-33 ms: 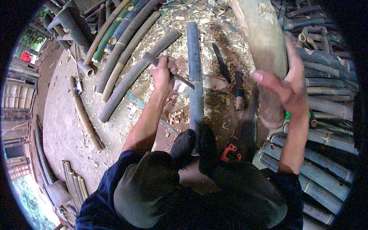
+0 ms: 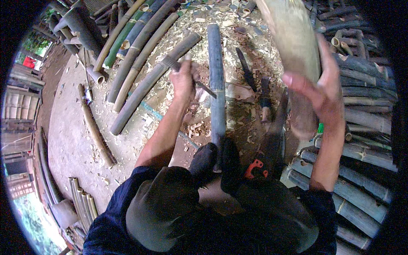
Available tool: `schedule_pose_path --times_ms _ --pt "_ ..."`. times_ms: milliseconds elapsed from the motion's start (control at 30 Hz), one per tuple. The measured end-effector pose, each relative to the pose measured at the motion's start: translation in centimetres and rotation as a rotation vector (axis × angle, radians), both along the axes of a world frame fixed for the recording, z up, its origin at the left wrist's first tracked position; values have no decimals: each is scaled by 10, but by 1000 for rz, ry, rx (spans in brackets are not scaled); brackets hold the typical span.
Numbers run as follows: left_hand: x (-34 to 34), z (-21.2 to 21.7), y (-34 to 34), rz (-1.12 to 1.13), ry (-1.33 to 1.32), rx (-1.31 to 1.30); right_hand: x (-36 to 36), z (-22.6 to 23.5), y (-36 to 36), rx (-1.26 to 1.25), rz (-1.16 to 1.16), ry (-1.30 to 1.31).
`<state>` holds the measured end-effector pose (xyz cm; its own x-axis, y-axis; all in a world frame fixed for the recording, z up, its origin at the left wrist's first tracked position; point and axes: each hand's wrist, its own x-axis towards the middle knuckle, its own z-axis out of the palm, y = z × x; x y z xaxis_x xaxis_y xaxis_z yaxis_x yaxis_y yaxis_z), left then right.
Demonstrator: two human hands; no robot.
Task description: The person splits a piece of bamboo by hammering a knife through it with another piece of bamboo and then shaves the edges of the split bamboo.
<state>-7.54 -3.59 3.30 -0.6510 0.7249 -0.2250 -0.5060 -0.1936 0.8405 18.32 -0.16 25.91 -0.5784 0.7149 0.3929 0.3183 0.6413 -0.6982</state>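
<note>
My left hand (image 2: 184, 83) is closed round a chisel (image 2: 205, 89). Its thick butt sticks out beyond the thumb side, and the narrow blade's tip meets the side of a grey bamboo pole (image 2: 214, 55). The pole lies lengthwise in front of me, its near end between my dark-covered feet (image 2: 203, 161). In my right hand (image 2: 325, 93) is a thick pale wooden club (image 2: 293, 38), blurred by motion. The thumb lies on one side of it and the fingers on the other. The club is raised toward the camera, to the right of the pole.
Right of the pole lie a dark blade (image 2: 245, 68), a wooden-handled tool (image 2: 265, 102) and a saw with an orange-red handle (image 2: 256, 169). Several bamboo poles (image 2: 157, 83) lean at the left. Stacked bamboo (image 2: 361, 191) fills the right side. Wood chips (image 2: 195, 23) litter the ground.
The wooden club and my right hand have shifted slightly, and the club is more blurred. My left hand and the chisel have moved a little to the right and down.
</note>
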Motion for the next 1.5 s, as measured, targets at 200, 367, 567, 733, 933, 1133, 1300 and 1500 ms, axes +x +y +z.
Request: schedule_pose_path --times_ms 200,367,567,733,933,1133,1300,1500 --pt "47 27 14 -190 456 -161 -41 -26 57 353 223 -412" --pt "56 16 21 -215 427 -170 -41 -24 64 215 251 -555" --pt "-25 -42 21 -252 -383 60 -24 -21 41 -93 182 -317" --pt "-39 -65 4 -185 -495 125 -23 -20 35 -111 165 -227" --pt "14 6 -66 -121 -432 137 -22 -27 25 -128 128 -191" --pt "-4 -41 -82 -126 -527 100 -28 -31 14 -177 168 -206" --pt "5 -43 -75 -116 -464 64 -29 -32 9 -122 251 -198" --pt "27 -19 -71 -99 -270 -17 -29 -17 9 15 252 -236"
